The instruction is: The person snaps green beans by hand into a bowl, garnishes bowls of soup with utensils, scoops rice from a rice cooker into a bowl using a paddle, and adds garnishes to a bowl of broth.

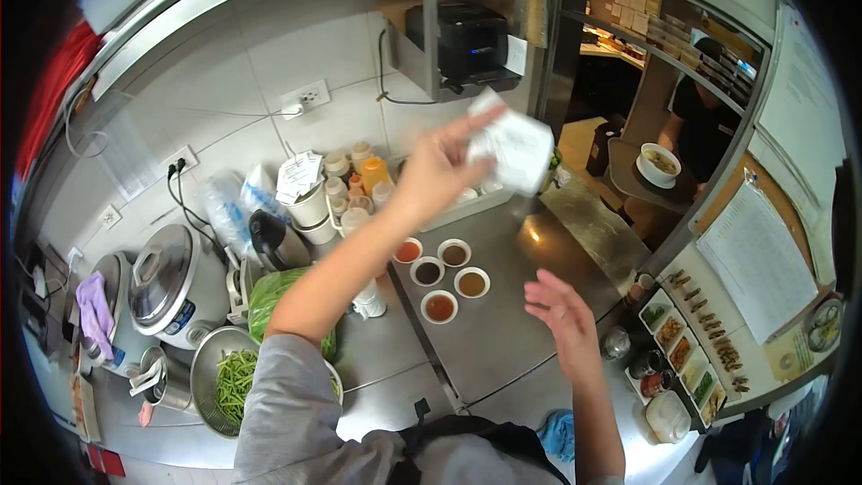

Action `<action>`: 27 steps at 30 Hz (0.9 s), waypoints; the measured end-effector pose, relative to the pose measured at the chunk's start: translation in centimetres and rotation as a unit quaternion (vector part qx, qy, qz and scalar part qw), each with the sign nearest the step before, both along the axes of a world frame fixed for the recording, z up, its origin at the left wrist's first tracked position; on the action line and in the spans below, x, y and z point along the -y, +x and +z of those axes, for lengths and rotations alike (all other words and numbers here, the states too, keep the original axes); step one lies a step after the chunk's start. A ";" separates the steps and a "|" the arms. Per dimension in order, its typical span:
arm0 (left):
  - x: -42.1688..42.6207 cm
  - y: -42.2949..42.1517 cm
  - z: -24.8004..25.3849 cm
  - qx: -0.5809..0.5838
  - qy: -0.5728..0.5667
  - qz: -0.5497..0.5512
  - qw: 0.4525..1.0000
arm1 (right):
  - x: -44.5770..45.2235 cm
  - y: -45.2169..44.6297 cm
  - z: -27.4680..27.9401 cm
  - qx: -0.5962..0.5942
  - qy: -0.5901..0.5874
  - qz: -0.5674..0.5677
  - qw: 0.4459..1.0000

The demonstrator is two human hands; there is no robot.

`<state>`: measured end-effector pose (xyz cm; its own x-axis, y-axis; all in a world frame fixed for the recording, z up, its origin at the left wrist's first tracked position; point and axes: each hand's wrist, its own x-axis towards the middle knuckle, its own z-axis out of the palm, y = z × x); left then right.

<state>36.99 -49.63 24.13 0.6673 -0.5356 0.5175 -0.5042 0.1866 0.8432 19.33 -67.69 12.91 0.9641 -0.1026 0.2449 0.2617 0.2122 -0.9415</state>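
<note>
Left hand (442,166), upper centre of frame, pinches a white printed paper slip (516,151) between thumb and fingers; hand slightly blurred. Right hand (567,319), right of centre, is wide, fingers extended, palm facing frame left, above the grey stainless-steel counter (503,359).

Five small round white cups (426,271) of sauce sit clustered mid-frame on the counter, between the two hands: one orange-red, the others brown to near-black. Slip is up and right of them, clear of the steel.

Lower left: round metal colander (203,377) with cut green beans (236,382). Upper centre: black boxy printer (467,43), blue light on. Upper right: co-worker in black (705,130) beside a white round bowl (657,180) on a brown tray (627,166).
</note>
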 end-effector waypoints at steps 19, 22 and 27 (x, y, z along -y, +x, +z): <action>-19.7 -8.3 -8.7 0.012 -0.039 0.278 0.960 | -22.1 9.4 0.1 0.030 0.026 0.153 0.987; -23.7 -8.3 -10.8 -0.048 -0.078 0.327 0.941 | -26.7 11.7 -0.6 0.041 0.042 0.234 0.970; -30.9 -12.9 -13.4 -0.082 -0.077 0.509 0.854 | -34.4 23.6 -0.1 0.092 -0.042 0.274 0.956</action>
<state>24.06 -18.73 10.75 0.8161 0.4306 0.3853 -0.3499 -0.1623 0.9226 42.92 -33.33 12.79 0.8074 0.4329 0.4009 0.2964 0.2899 -0.9100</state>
